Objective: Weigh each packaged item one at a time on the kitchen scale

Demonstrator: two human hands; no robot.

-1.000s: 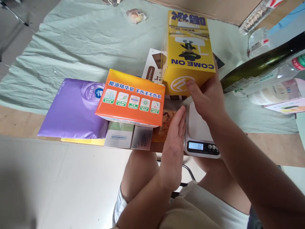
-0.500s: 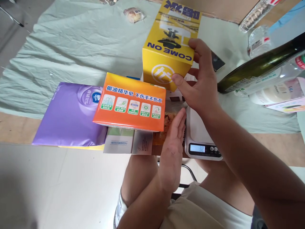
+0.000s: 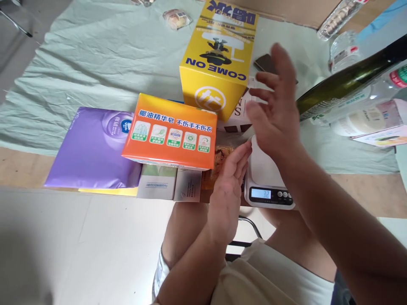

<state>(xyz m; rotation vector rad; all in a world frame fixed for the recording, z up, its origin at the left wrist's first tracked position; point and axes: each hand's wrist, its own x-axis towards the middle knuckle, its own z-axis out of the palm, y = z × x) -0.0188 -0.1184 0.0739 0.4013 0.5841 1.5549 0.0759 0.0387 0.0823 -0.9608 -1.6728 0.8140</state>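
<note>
Right hand (image 3: 276, 114) open, fingers spread, holding nothing, just right of the tall yellow cardboard box (image 3: 216, 67) standing upper centre; left hand (image 3: 230, 186) flat, empty, edge-on between the orange soap box (image 3: 171, 131) and the white kitchen scale (image 3: 267, 186); I'd square the stack edges and keep the scale platform unloaded.

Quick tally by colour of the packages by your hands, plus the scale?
Yellow cardboard box: 1
Orange cardboard box: 1
Purple soft pack: 1
Pale small cartons: 2
White digital scale: 1
Total: 6
</note>
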